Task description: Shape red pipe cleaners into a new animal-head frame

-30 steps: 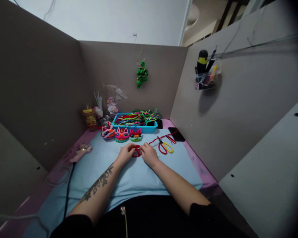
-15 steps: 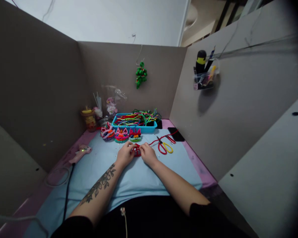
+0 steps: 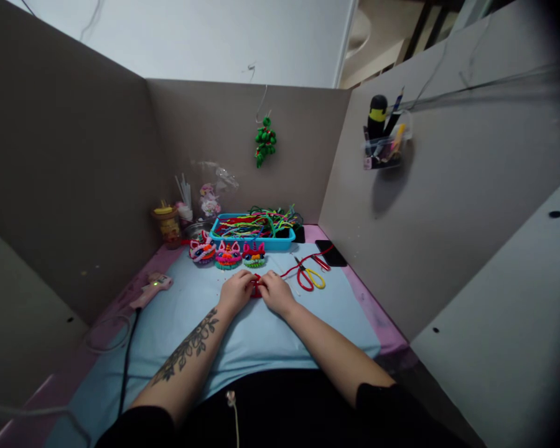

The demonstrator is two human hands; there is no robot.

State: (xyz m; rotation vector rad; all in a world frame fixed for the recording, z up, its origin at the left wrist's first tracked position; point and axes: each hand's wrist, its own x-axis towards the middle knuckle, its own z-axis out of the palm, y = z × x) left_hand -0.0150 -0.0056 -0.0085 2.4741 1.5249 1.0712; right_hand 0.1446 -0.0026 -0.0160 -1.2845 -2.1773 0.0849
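On the blue cloth [image 3: 270,336] before the tray [image 3: 280,243], left hand [image 3: 236,290] and right hand [image 3: 276,292] pinch a red piece [image 3: 256,290], apparently mid-shaping; the next move needs steadiness.

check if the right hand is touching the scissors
Apart: the head view shows a strip of blue cloth between the right hand and the scissors.

A cloth [image 3: 177,348] covers the table [image 3: 386,331]. Beyond the hands [image 3: 236,294] sits a tray [image 3: 280,243]; scissors [image 3: 302,267] lie to their right.

Right fingers [image 3: 267,282] cover more of the red frame [image 3: 256,288].
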